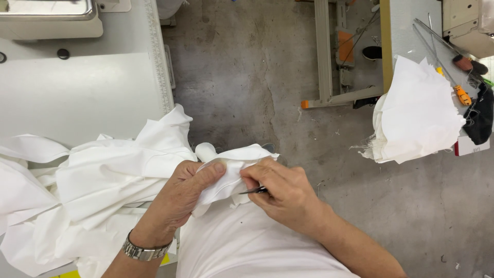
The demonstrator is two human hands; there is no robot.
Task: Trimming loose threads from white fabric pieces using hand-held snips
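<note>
White cloth, a folded edge of it, held up over the lap, just off the right edge of the grey work table; the rest of the cloth trails back in loose folds across that table's near edge. Left hand closed around the fold, thumb pressed flat on top, fingers wrapped under; a metal watch on the wrist. Right hand curled shut on small thread snips, dark tip pointing left and touching the cloth just below the pinched edge. Step in hand, by my reading: trimming loose thread or picking at a seam on this edge. The next move likely calls for a taut fold between both hands and a shallow bite of the tip, so only thread is cut, not fabric. Outward: a ruler strip runs along the table's right edge. Bare, stained concrete floor fills the middle. On the second table at upper right, a stack of cut white pieces overhangs the near corner, beside long tools with orange handles and a black rag. Cream sewing machine at that table's far edge.
</note>
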